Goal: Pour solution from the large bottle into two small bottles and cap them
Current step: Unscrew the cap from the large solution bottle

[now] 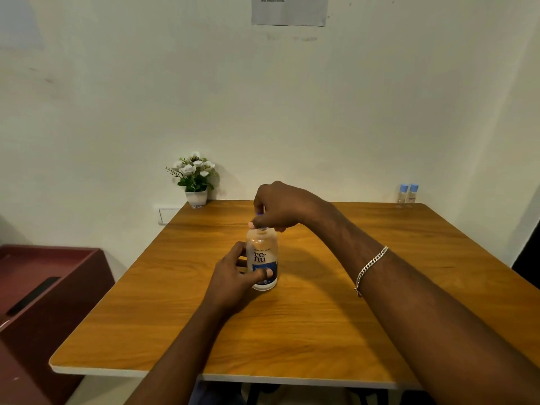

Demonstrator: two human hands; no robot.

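Observation:
The large bottle, white with a blue "renu" label, stands upright in the middle of the wooden table. My left hand wraps around its lower body from the left. My right hand comes down from above, its fingers closed on the blue cap at the bottle's top, which is mostly hidden. Two small clear bottles with light blue caps on stand side by side at the table's far right corner, against the wall.
A small white pot of white flowers sits at the table's far left corner. A dark red cabinet stands left of the table. A paper sheet hangs on the wall above.

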